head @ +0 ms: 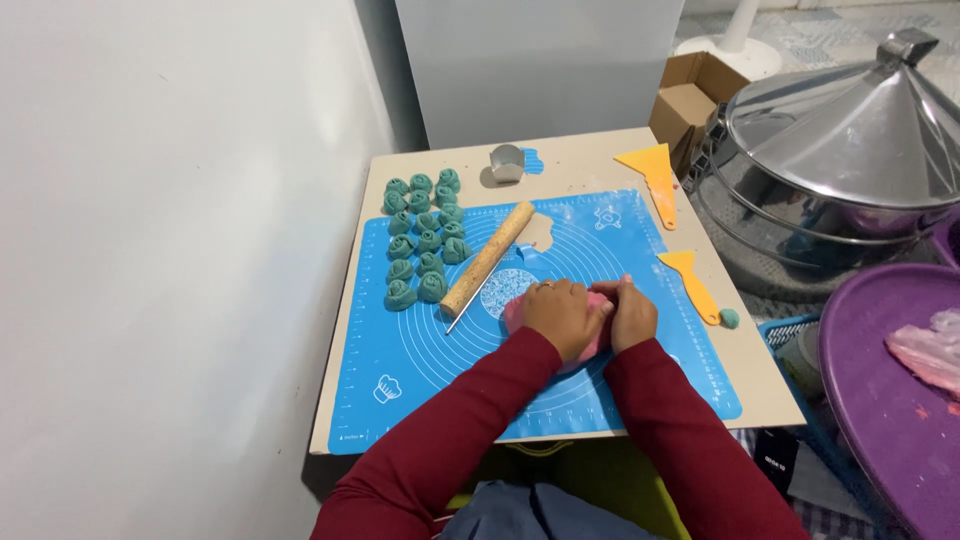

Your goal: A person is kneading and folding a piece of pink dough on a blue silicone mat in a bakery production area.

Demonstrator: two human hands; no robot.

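Your left hand [562, 315] and right hand [630, 312] sit side by side, knuckles up, both curled down onto a lump of pink dough [598, 298] and pressing on it; only slivers of pink show around and between the fingers. The dough lies on the blue baking mat [420, 350], a little toward the near edge of the tabletop [590, 160].

Just left of your left hand, a wooden rolling pin [489, 257] lies at a slant on the mat, with a thin metal skewer [470, 312] beside its near end. Further left, toward the far left corner, green dough rosettes [422, 238] stand in close rows, some on the mat and some on the bare top.

To your right, a small yellow scraper [692, 280] lies at the mat's right edge with a green dough ball [729, 318] near its handle. A larger yellow scraper [655, 178] rests near the far right corner, and a small metal cutter [507, 162] sits along the far edge.

Off the table's right side stand a steel steamer pot with a cone lid [850, 130] and a purple basin [880, 400] holding a pink plastic bag [925, 350].
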